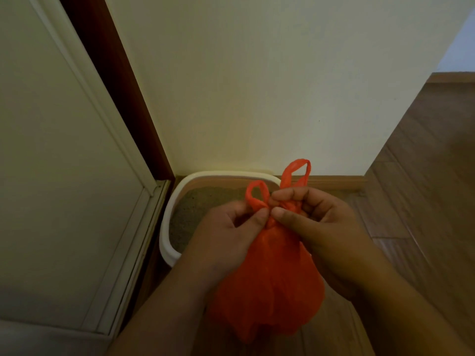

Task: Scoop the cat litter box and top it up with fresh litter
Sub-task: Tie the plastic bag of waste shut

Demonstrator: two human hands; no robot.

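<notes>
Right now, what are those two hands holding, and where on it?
Both hands, left and right, pinch an orange plastic bag at its gathered neck, just under the two handle loops.

One view only, head-mounted, wide-angle, looking forward and steeply down into a room corner. The wall (257, 86) fills the upper centre; a door panel (64, 176) slants down the left edge; wooden floor (424, 176) occupies the right. The left hand (226, 235) and right hand (316, 222) sit close to the lens at lower centre, forearms entering from the bottom edge. Straight lines bow near the margins.
</notes>
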